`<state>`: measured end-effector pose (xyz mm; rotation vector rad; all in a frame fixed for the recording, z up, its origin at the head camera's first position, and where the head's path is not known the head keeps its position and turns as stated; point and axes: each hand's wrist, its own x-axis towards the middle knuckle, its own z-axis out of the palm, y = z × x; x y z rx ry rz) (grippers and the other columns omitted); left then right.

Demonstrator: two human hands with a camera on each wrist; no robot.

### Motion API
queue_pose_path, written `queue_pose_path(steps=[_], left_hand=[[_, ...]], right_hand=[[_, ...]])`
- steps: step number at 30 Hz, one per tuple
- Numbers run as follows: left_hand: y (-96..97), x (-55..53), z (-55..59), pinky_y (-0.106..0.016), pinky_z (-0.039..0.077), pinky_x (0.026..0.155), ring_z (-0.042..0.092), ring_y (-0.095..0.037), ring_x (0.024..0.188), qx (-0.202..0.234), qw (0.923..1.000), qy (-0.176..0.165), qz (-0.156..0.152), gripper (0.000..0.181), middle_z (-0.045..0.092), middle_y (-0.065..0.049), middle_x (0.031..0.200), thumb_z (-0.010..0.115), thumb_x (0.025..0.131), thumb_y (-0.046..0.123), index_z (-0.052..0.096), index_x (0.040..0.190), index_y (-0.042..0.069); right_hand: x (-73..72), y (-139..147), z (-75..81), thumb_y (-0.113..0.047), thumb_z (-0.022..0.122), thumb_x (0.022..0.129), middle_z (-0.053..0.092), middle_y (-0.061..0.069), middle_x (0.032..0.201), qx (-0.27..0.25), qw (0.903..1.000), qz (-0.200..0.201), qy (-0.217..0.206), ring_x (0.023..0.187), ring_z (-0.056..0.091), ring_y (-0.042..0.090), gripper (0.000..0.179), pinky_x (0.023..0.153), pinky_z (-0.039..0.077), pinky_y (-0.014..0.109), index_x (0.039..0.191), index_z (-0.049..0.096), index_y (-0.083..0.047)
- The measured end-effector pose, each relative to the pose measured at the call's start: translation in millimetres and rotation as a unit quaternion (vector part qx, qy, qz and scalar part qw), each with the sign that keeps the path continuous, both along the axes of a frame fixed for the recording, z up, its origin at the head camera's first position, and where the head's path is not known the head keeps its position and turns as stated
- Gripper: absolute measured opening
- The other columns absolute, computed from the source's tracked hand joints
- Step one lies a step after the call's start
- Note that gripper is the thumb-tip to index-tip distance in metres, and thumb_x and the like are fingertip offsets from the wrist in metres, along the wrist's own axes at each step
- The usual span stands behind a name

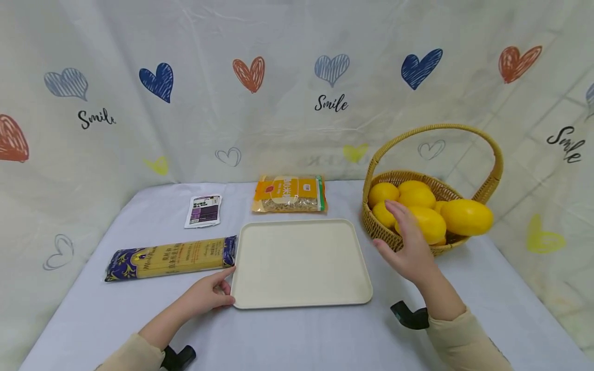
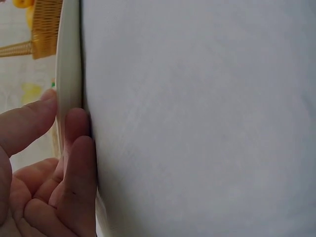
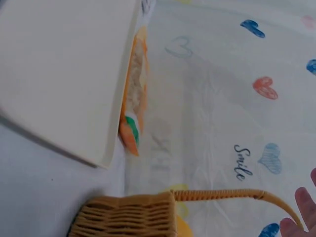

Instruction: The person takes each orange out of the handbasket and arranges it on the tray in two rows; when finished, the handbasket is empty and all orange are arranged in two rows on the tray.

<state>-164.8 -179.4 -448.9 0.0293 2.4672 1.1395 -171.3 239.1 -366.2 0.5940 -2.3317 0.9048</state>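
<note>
A cream rectangular tray [image 1: 301, 264] lies on the white tablecloth. At its near left corner my left hand [image 1: 211, 292] holds the rim, index finger and thumb at the edge and the other fingers curled. The left wrist view shows fingertips [image 2: 79, 123] on either side of that rim. My right hand [image 1: 412, 246] is raised with its fingers spread, holding nothing, to the right of the tray. Behind it stands a wicker basket [image 1: 371, 226] of yellow fruits [image 1: 466, 217], partly hidden by the hand. Whether the hand touches the basket, I cannot tell.
Left of the tray lies a long pasta packet [image 1: 178, 257], close to the tray's edge. A small white and purple sachet [image 1: 204, 211] sits farther back. An orange grain bag [image 1: 290, 195] rests behind the tray. A heart-printed curtain [image 1: 283, 118] hangs at the back.
</note>
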Motion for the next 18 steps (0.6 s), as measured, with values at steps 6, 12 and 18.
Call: queue_pose_path(steps=[6, 12, 18], left_hand=[[-0.7, -0.2, 0.2, -0.024, 0.044, 0.054, 0.05, -0.012, 0.061, 0.009, 0.9999, 0.005, -0.007, 0.079, 0.054, -0.003, 0.08, 0.076, 0.071, 0.016, 0.036, 0.139, 0.009], [0.4, -0.1, 0.8, -0.024, 0.045, 0.055, 0.05, -0.013, 0.062, 0.012, 0.9999, 0.001, -0.002, 0.08, 0.054, -0.003, 0.079, 0.076, 0.071, 0.016, 0.036, 0.14, 0.01], [0.2, -0.1, -0.3, -0.024, 0.044, 0.054, 0.049, -0.014, 0.06, 0.018, 0.9998, -0.002, -0.002, 0.08, 0.053, -0.003, 0.08, 0.075, 0.071, 0.015, 0.035, 0.14, 0.009]], right_hand=[[0.4, 24.4, 5.5, -0.007, 0.066, 0.07, 0.037, 0.022, 0.136, 0.005, 0.9986, -0.052, 0.013, 0.123, 0.032, 0.041, 0.073, 0.102, 0.024, 0.057, 0.136, 0.035, -0.002], [-3.9, 46.2, 0.7, -0.017, 0.066, 0.075, 0.037, 0.024, 0.135, 0.019, 0.9952, -0.096, 0.009, 0.123, 0.03, 0.043, 0.069, 0.105, 0.021, 0.056, 0.135, 0.036, -0.002], [-7.5, 61.9, -9.8, -0.029, 0.07, 0.077, 0.032, 0.024, 0.137, 0.031, 0.9908, -0.129, -0.024, 0.124, 0.027, 0.045, 0.071, 0.102, 0.021, 0.061, 0.134, 0.038, -0.003]])
